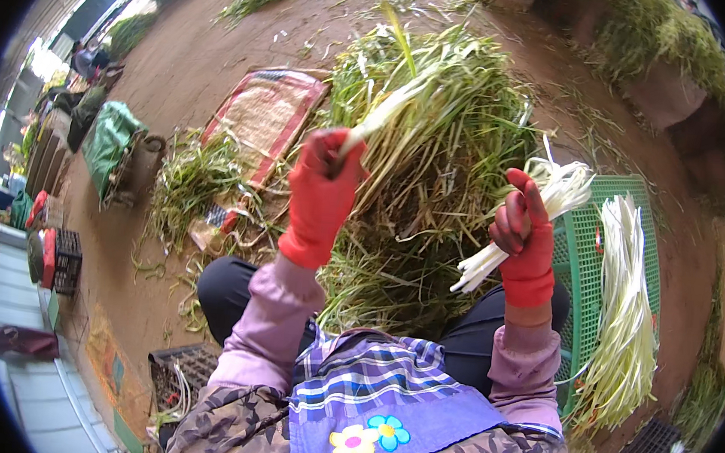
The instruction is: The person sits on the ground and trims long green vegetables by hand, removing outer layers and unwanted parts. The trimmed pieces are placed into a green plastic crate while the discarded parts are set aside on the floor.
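My left hand, in a red glove, is closed around the pale lower end of a leafy stalk; its green tip points up and away. My right hand, also red-gloved, holds a bundle of trimmed white stalks under its curled fingers, with the index finger raised. The bundle slants from lower left to upper right. Beneath and beyond both hands lies a large heap of long green leafy stalks. At the right, a long bunch of pale stalks rests on a green plastic crate.
A red-edged woven sack lies on the dirt floor beyond my left hand, with loose greens nearer. A black plastic crate stands low on the left. Stalk piles line the far right. A person is far off at the left.
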`<state>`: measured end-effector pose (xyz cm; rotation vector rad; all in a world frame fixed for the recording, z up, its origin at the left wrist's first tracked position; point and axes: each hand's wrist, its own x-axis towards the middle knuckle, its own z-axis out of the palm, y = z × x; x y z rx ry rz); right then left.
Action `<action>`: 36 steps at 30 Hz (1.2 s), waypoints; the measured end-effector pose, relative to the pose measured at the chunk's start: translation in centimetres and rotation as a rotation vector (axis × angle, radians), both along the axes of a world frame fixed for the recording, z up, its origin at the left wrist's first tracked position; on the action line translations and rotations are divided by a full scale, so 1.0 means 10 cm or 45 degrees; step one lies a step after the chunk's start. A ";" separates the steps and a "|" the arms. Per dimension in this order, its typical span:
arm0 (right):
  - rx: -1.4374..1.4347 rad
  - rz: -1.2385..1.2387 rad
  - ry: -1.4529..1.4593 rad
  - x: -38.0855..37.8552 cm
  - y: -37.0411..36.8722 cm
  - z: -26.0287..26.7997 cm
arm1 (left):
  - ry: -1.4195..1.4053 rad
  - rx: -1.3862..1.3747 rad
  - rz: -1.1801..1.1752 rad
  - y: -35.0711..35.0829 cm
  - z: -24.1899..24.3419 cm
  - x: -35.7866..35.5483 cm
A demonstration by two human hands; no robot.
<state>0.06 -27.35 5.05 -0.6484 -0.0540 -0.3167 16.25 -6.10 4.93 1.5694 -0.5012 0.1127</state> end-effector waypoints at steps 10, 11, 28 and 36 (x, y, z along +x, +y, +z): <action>-0.195 -0.050 0.734 -0.07 0.96 -0.54 | 0.648 -0.080 -0.232 0.63 -0.36 -1.19; -0.227 0.009 0.706 -0.11 1.02 -0.58 | 0.591 -0.076 -0.260 0.64 -0.39 -1.24; -0.436 -0.181 0.958 -0.19 1.23 -0.78 | 1.091 -0.351 -0.395 0.45 -0.93 -1.17; -0.656 -0.238 0.884 -0.27 1.23 -0.77 | 1.197 -0.334 -0.447 0.41 -0.92 -1.15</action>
